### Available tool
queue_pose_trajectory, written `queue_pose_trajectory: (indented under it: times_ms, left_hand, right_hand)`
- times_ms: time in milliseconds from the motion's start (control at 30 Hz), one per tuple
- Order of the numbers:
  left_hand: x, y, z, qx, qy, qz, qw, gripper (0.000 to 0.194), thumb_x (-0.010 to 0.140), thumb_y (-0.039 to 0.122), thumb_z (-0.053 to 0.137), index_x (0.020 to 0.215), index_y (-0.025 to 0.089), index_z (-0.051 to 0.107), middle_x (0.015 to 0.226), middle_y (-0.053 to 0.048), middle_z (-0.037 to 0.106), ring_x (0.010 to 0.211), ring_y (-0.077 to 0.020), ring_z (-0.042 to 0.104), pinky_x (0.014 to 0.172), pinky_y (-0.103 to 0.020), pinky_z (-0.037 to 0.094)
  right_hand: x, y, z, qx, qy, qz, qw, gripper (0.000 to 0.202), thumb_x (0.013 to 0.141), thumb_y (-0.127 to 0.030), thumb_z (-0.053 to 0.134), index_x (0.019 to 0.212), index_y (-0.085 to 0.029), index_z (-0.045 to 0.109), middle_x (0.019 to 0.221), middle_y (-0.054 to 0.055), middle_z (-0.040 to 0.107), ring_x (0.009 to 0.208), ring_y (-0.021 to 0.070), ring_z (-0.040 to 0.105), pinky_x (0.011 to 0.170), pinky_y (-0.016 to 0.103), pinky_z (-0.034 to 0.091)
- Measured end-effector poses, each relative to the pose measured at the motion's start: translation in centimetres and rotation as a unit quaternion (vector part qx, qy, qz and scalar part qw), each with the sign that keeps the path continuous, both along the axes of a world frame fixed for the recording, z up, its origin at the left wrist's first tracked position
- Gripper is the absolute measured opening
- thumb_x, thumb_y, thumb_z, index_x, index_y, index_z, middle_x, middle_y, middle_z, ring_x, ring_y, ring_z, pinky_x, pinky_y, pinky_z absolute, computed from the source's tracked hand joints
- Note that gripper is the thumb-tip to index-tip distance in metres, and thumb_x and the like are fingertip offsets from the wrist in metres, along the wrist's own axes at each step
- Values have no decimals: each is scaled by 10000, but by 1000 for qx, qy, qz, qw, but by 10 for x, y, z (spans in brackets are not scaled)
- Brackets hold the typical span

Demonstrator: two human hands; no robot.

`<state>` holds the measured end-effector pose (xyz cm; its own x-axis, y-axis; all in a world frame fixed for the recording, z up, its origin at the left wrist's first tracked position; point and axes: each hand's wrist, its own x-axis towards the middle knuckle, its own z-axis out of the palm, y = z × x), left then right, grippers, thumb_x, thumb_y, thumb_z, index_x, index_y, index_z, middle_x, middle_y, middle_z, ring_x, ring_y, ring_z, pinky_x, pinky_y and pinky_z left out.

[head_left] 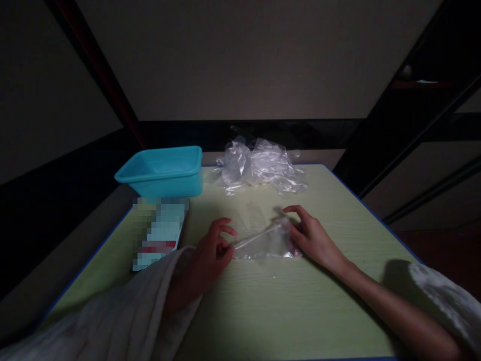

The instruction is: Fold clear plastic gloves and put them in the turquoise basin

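Between my hands a clear disposable plastic glove [265, 243] is stretched low over the table, with finger-like strips lying toward the back. My left hand [214, 250] pinches its left corner between thumb and fingers, other fingers curled above. At the glove's right end, my right hand [310, 235] grips the edge; its index finger points out to the left, while some fingertips are hidden by the film. Behind them lies a crumpled heap of similar clear plastic gloves [263, 165].
A turquoise plastic basin [161, 173] stands at the table's back left corner. In front of it lies a flat, partly pixelated pale object [163, 230] with a red band. The pale green table [270, 311] has a blue edge and meets a cabinet-like panel behind.
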<state>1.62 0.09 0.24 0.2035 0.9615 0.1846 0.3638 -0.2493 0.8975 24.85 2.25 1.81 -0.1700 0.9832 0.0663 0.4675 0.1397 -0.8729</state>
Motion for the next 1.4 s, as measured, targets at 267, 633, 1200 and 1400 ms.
queue_pose_trajectory:
  times_ms: [267, 633, 1200, 1400]
  left_hand:
    - [4, 3, 3, -22, -15, -5, 1000, 394, 703, 94, 489, 1069, 189, 374, 651, 66, 525, 543, -90, 497, 509, -197, 384]
    - [4, 5, 2, -21, -7, -4, 1000, 379, 743, 115, 481, 1108, 179, 402, 571, 84, 490, 515, -87, 481, 500, -191, 365]
    - [4, 9, 2, -22, 1, -1, 1000, 394, 717, 141, 453, 1109, 178, 428, 558, 87, 462, 486, -85, 466, 477, -183, 352]
    - [4, 10, 1, -19, -13, 8, 1000, 408, 673, 109, 472, 1069, 185, 411, 635, 73, 495, 501, -81, 481, 488, -184, 378]
  right_hand:
    - [-2, 2, 2, 12, -14, -18, 1000, 282, 798, -288, 409, 1042, -146, 413, 411, -53, 531, 329, 147, 506, 365, 233, 362]
    - [-1, 4, 1, 28, -32, -23, 999, 289, 778, -280, 406, 1028, -135, 427, 422, -42, 539, 345, 146, 511, 373, 233, 349]
    - [-1, 4, 2, -11, 13, -17, 1000, 282, 784, -310, 458, 1018, -161, 407, 443, -49, 553, 321, 135, 499, 354, 229, 356]
    - [-1, 5, 1, -35, 23, -18, 999, 328, 745, -342, 486, 1008, -171, 392, 443, -49, 549, 339, 138, 488, 357, 233, 358]
